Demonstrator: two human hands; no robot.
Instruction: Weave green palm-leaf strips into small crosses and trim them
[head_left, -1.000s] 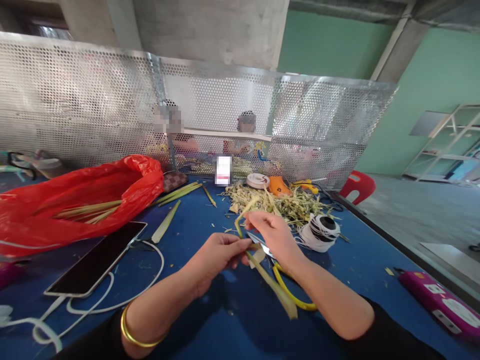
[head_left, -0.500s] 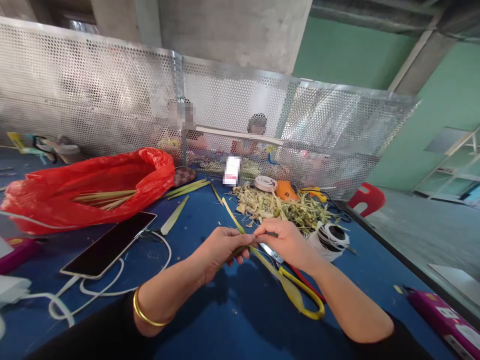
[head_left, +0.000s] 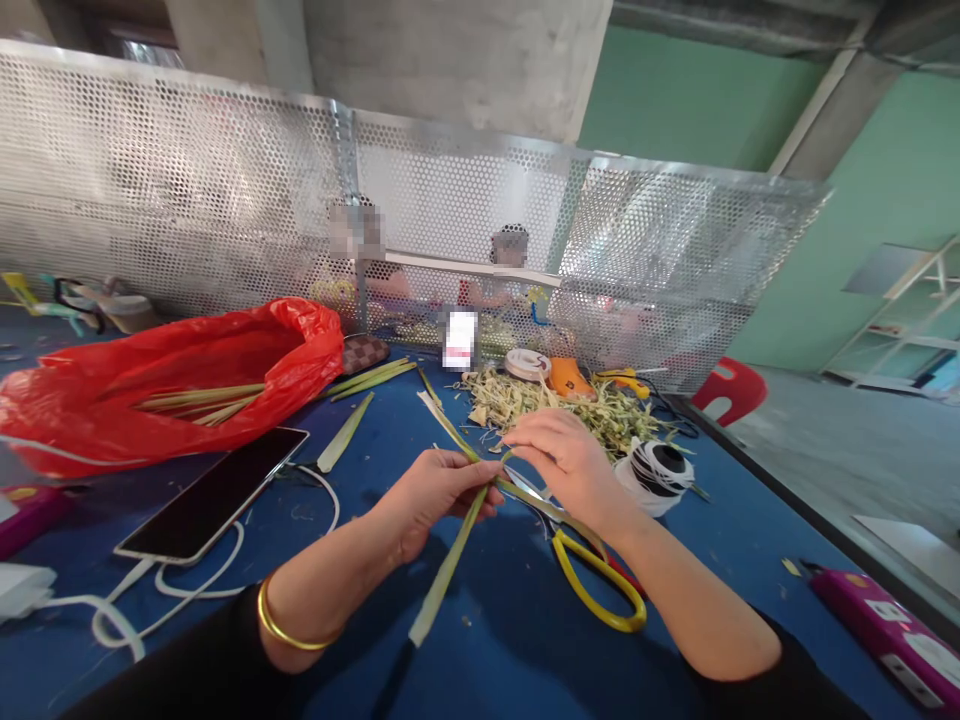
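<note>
My left hand, with a gold bangle on the wrist, pinches green leaf strips where they cross between thumb and fingers. One strip hangs down toward me, one points away to the upper left, and another runs right beneath my right hand. Bent fingers of my right hand close on a short piece of leaf strip just above the crossing. Scissors with yellow handles lie on the blue table below my right hand, their blades partly hidden.
Left are a red plastic bag holding leaf strips and a phone on a white cable. Leaf scraps lie behind my hands, beside a white thread spool. A perforated metal screen stands behind, people beyond it. A purple box sits right.
A strip that lay to the right over the scissors' handle now hangs down toward me from my left hand. My right hand has lifted slightly. The view has shifted a little.
</note>
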